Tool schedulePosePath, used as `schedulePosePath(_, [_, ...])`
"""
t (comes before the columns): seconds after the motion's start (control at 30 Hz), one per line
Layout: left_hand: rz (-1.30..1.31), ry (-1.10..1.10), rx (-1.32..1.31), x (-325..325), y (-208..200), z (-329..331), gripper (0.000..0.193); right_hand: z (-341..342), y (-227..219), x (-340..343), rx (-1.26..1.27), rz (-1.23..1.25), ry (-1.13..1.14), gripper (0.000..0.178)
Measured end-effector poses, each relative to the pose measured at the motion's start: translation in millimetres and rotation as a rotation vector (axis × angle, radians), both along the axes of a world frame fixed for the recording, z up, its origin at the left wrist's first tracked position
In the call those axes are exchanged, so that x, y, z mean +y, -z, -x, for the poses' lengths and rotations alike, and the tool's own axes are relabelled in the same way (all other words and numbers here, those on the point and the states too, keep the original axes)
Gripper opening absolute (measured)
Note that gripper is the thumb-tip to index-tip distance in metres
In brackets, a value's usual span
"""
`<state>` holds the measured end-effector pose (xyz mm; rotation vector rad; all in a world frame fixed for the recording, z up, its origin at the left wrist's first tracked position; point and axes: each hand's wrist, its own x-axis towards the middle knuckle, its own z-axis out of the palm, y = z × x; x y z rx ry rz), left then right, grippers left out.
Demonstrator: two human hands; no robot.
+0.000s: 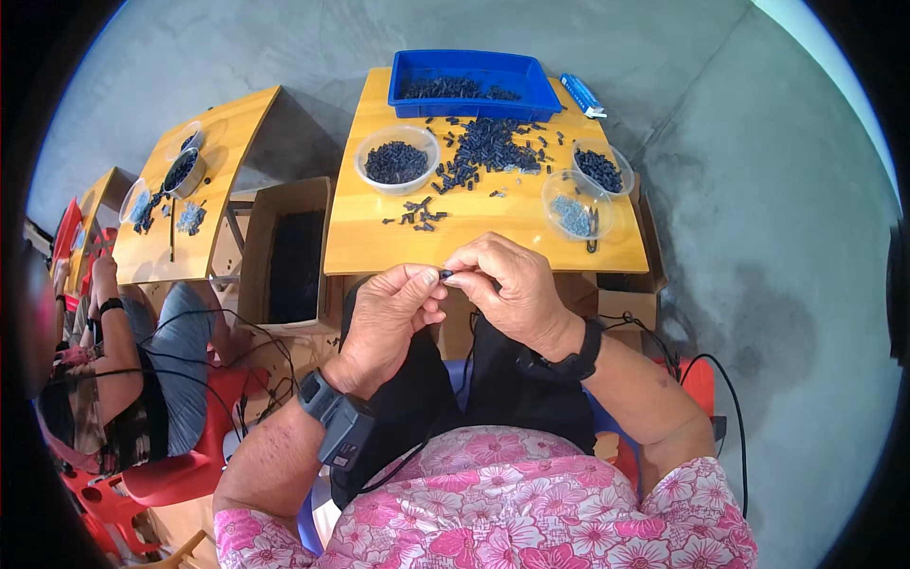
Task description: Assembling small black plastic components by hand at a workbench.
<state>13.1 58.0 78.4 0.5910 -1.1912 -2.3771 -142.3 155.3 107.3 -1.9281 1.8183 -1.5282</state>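
Observation:
Just off the near edge of the wooden table [531, 237], both my hands meet over my lap. Between their fingertips is a small black plastic part [445, 274]; its exact kind is too small to make out. My left hand [393, 308] pinches it from the left with thumb and forefinger, the other fingers curled. From the right, the thumb and forefinger of my right hand [512, 289] close on the same part. Similar black parts lie in a loose pile [488, 147] on the table, with a smaller cluster [417, 216] nearer me.
Beyond the pile stands a blue tray [474, 106] of black parts. Clear tubs [358, 161] sit left and right, one holding small translucent pieces [573, 216]. A blue-and-white box [582, 96] lies far right. Cardboard boxes [254, 256] flank the table; another person [118, 370] sits at left.

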Motion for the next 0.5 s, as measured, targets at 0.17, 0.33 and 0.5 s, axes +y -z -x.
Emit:
schedulePosePath(0.17, [0.003,-0.036,0.023,2.3,0.4,0.7,0.015,-5.6,3.1,1.9,-0.104,-0.023,0.005,0.014])
schedulePosePath(0.33, [-0.079,-0.036,0.035,4.6,-0.6,0.5,0.016,-7.8,-2.7,3.8,-0.183,-0.072,0.012,0.012])
schedulePosePath(0.5, [0.016,-0.049,0.065,5.4,1.8,1.5,0.017,-6.1,-2.7,3.6,-0.205,-0.065,0.005,0.012])
